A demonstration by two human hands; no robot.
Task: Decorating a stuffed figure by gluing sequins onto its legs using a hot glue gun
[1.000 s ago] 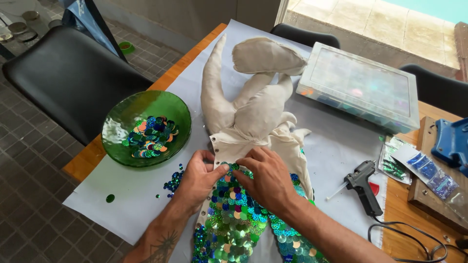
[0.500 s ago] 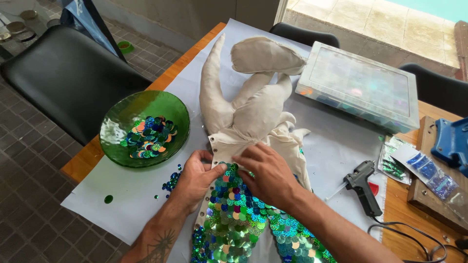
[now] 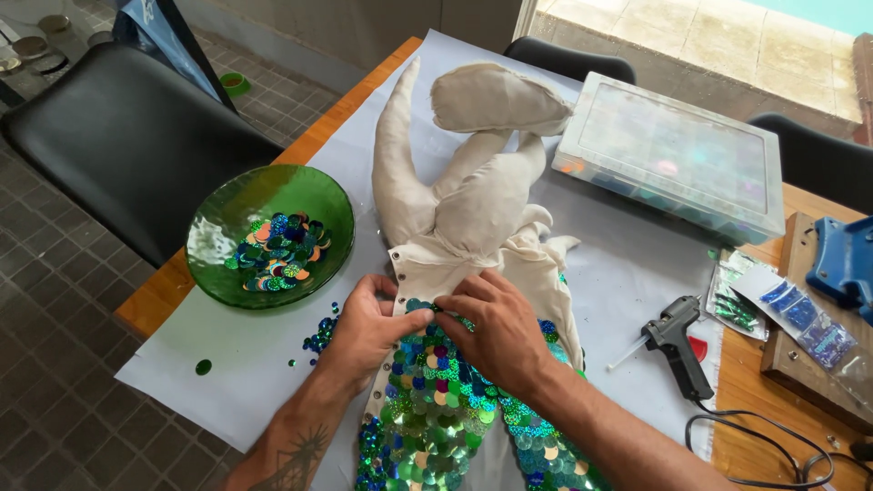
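A stuffed cream fabric tail [image 3: 473,191] lies on pale paper [image 3: 273,345], its lower half covered in green and blue sequins [image 3: 427,409]. My left hand [image 3: 368,323] rests flat on the fabric's left edge, thumb touching the top row of sequins. Beside it, my right hand [image 3: 491,327] presses its fingertips onto a sequin at that same top row. Neither hand grips anything that I can see.
A green glass bowl [image 3: 227,218] of loose sequins stands at the left, with spilled sequins [image 3: 318,332] beside it. A clear compartment box [image 3: 677,155] sits at the back right, a black glue gun [image 3: 677,341] and its cable at right, sequin packets [image 3: 791,314], black chairs around.
Both hands shifted slightly on the top sequin row. The right hand's fingertips now press closer to the left thumb. The view moved a little.
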